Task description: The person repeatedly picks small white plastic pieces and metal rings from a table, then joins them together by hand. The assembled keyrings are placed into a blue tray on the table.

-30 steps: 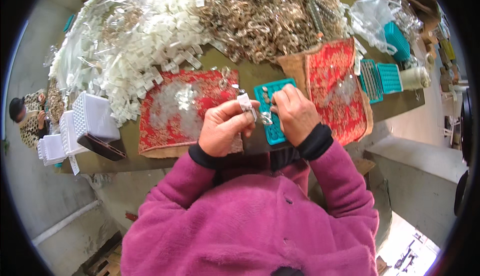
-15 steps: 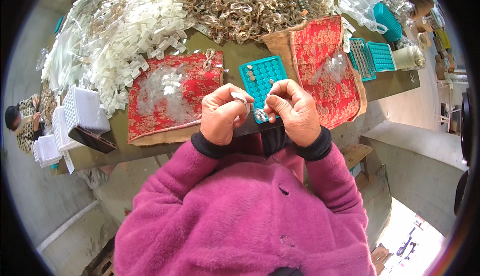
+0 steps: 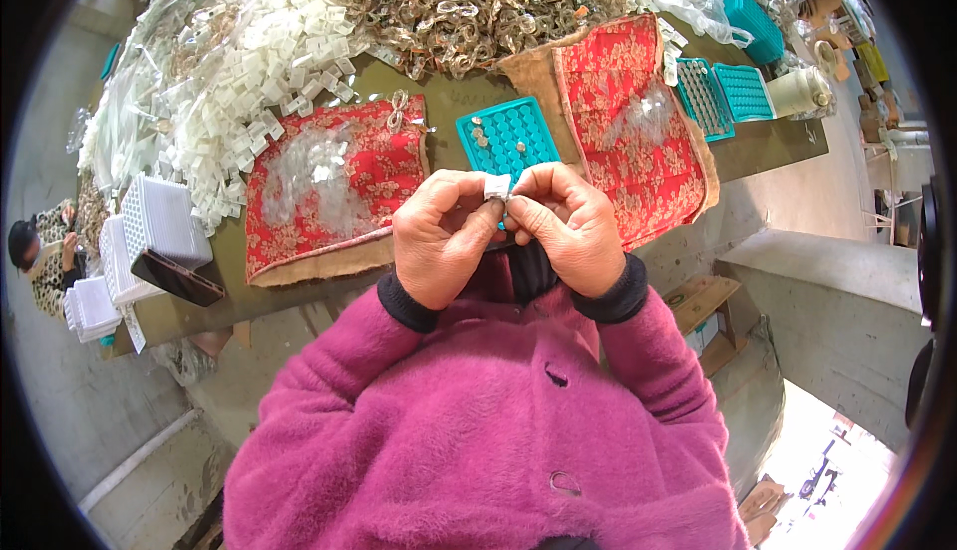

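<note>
Rising off the teal plastic grid tray [image 3: 506,137], left hand [image 3: 439,241] and right hand [image 3: 563,226] now pinch one small white plastic clip [image 3: 496,186] together.

teal tray [image 3: 508,137], red floral gold-patterned cloth [image 3: 334,186], white piece [image 3: 496,187], magenta sleeves [image 3: 329,371].

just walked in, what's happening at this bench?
A person in a magenta fleece pinches a small white plastic piece between the left hand and right hand, held close to the chest above a teal plastic grid tray with a few small parts in it. Red patterned cloths lie on either side; heaps of white pieces lie behind.
</note>
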`<state>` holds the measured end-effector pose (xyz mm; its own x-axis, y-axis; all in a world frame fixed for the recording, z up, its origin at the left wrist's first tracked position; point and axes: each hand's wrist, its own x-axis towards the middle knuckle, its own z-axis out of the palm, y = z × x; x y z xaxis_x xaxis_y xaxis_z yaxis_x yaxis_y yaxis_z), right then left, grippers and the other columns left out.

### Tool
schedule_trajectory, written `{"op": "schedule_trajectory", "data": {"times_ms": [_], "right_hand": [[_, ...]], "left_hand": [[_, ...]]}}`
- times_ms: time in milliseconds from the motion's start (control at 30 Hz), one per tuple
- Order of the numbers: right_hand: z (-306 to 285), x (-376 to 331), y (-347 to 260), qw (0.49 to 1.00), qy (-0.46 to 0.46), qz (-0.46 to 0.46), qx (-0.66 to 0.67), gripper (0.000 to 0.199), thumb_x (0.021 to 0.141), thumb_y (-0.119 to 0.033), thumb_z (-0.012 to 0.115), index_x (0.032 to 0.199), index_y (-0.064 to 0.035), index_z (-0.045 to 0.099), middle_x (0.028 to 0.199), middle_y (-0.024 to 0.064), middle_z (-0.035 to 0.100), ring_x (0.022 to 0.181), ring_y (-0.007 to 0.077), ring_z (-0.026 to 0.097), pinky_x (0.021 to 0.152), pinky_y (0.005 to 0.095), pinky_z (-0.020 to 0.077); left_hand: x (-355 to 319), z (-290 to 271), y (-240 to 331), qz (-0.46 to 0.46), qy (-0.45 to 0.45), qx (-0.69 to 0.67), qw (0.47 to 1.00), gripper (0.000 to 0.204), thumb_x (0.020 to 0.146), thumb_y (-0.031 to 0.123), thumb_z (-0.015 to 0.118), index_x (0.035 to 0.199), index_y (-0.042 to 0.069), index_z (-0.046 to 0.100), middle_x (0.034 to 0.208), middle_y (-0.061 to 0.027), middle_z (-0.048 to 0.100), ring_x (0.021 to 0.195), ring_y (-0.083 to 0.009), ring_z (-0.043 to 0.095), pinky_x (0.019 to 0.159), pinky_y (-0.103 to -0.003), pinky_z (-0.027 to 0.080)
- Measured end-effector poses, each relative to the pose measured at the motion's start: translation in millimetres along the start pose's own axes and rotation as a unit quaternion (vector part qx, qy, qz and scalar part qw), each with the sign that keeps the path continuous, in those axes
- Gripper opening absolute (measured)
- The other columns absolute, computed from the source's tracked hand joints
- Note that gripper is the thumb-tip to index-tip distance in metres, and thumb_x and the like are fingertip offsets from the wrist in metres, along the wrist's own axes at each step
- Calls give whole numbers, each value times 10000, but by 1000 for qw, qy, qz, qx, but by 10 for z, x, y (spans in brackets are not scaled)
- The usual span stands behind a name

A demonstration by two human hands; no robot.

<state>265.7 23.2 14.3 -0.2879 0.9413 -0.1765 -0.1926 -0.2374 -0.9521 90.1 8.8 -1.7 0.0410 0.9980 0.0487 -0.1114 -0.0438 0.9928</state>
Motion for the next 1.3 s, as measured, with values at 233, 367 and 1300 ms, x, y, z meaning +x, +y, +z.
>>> {"op": "schedule_trajectory", "data": {"times_ms": [233,367,1300], "right_hand": [[28,-51,22,998,46,-31,-26,103,1024,-41,663,1109,-6,616,963,50,704,810,92,685,692,225,559],[-21,-69,-29,998,60,-15,6,110,1021,-52,673,1106,-3,626,978,58,714,836,114,713,692,231,566],[89,58,-142,905,48,-250,-342,305,832,129,736,1103,-11,751,1030,126,732,966,248,734,812,325,607]], "left_hand": [[-12,-10,102,-128,-21,-206,970,264,972,-78,679,1235,-56,678,1088,-132,754,929,-162,744,823,-304,639],[7,-90,83,-131,-30,-167,977,306,968,-79,686,1273,-59,669,1109,-141,758,944,-168,746,849,-311,637],[123,-396,-30,-205,-71,-247,944,341,932,-64,732,1269,-40,682,1117,-130,747,883,-187,751,762,-314,656]]}}
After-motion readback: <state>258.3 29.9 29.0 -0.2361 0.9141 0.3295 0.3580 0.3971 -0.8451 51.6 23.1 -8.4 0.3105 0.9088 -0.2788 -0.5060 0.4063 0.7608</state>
